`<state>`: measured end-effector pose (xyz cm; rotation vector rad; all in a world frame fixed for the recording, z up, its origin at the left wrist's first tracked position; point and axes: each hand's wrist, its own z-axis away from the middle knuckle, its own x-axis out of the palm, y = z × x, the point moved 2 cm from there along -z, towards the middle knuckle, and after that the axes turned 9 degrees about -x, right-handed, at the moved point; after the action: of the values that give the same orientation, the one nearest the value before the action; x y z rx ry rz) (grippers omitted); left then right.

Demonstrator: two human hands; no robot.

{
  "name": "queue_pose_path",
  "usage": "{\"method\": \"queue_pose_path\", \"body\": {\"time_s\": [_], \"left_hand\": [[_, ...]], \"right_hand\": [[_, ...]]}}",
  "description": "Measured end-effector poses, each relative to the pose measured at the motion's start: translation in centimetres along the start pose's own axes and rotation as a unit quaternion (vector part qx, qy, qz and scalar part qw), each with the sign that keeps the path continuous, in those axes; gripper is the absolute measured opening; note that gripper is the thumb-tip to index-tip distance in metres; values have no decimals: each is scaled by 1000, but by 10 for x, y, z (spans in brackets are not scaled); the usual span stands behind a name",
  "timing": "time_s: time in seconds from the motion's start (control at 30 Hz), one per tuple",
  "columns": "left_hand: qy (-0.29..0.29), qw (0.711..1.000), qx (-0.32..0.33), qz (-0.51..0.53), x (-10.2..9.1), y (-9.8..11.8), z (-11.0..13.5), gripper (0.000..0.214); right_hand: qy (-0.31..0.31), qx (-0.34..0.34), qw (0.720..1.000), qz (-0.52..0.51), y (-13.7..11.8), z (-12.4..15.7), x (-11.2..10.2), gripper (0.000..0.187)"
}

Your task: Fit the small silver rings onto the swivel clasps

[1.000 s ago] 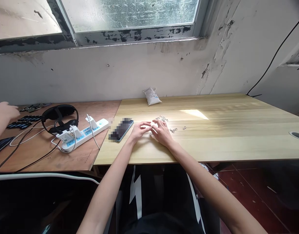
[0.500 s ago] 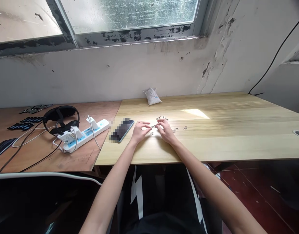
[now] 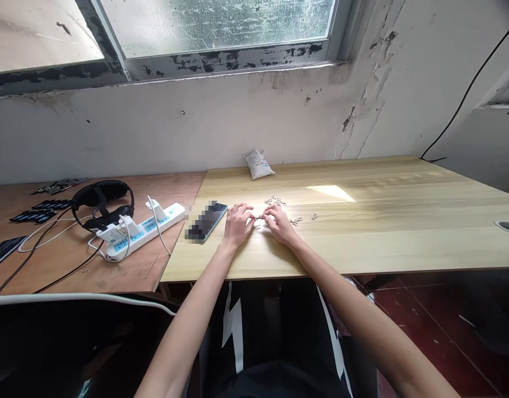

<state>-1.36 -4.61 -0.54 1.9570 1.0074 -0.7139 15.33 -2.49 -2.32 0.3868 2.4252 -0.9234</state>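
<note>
My left hand (image 3: pixel 238 225) and my right hand (image 3: pixel 279 224) meet low over the light wood table, fingertips almost touching. Between them they pinch a small metal key-ring clasp (image 3: pixel 259 217); its details are too small to make out. Just below it, a loose metal ring piece (image 3: pixel 258 227) lies on the wood. Beyond my right fingers is a loose cluster of similar metal rings (image 3: pixel 275 200). More rings (image 3: pixel 296 221) sit beside my right hand, partly hidden by it, and another small group (image 3: pixel 315 216) lies farther right.
A phone (image 3: pixel 208 221), partly pixelated, lies left of my left hand. A white power strip (image 3: pixel 167 217) with plugs and a black headset (image 3: pixel 103 202) occupy the brown table (image 3: pixel 155 276). A small white packet (image 3: pixel 258 165) rests near the wall.
My left hand has shifted slightly left and its fingers have curled in more. My two hands' fingertips have come closer together around the small clasp. The loose rings have stayed put.
</note>
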Motion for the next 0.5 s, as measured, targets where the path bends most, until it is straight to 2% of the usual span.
{"method": "queue_pose_path", "body": {"time_s": [0.1, 0.17, 0.3, 0.4, 0.5], "left_hand": [[5, 1000, -20, -1, 0, -3, 1, 9], [-1, 999, -41, 11, 1, -5, 1, 5], [-39, 997, -54, 30, 2, -7, 2, 12], [-71, 996, -38, 33, 2, -5, 4, 15], [-90, 995, -13, 28, 3, -3, 6, 17]], "right_hand": [[10, 2, 1000, 27, 2, -1, -2, 22], [42, 19, 998, 45, 8, -2, -5, 21], [98, 72, 989, 84, 26, -6, -16, 24], [119, 99, 983, 101, 39, -4, -30, 27], [144, 96, 977, 121, 50, 5, -54, 28]]}}
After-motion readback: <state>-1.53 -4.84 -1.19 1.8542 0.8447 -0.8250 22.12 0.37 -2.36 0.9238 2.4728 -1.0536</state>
